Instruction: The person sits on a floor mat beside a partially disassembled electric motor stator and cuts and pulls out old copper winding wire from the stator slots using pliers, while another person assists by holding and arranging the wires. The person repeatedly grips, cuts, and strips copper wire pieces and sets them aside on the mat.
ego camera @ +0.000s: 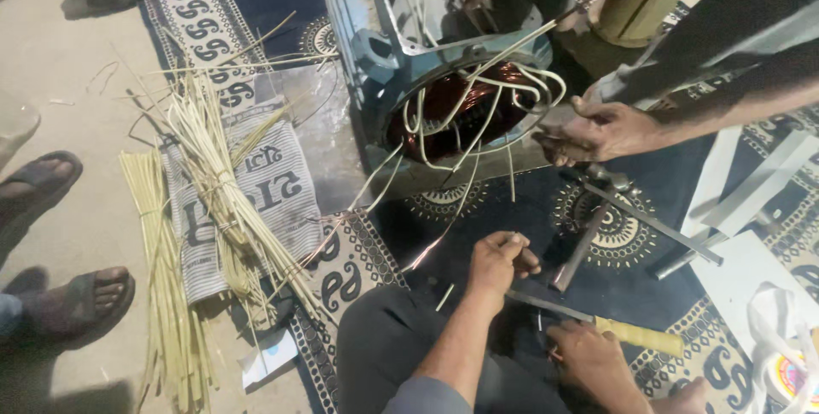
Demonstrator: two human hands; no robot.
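Left hand (499, 262): closed narrowly on a thin copper wire (431, 252).
Wire axis: runs far-left toward the motor stator (452, 111).
Right hand (589, 358): nearer, beside the knife (597, 322); grip unclear.

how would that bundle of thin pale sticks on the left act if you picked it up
The bundle of pale sticks probably feels light, since the strands are thin. They likely flex rather than stay stiff; several already bow outward. It looks loose, so strands may slip out and scatter.

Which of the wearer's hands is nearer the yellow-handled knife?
Right. The right hand lies against the knife, just under its blade by the yellow handle. The left hand is up-left of the blade tip, apart.
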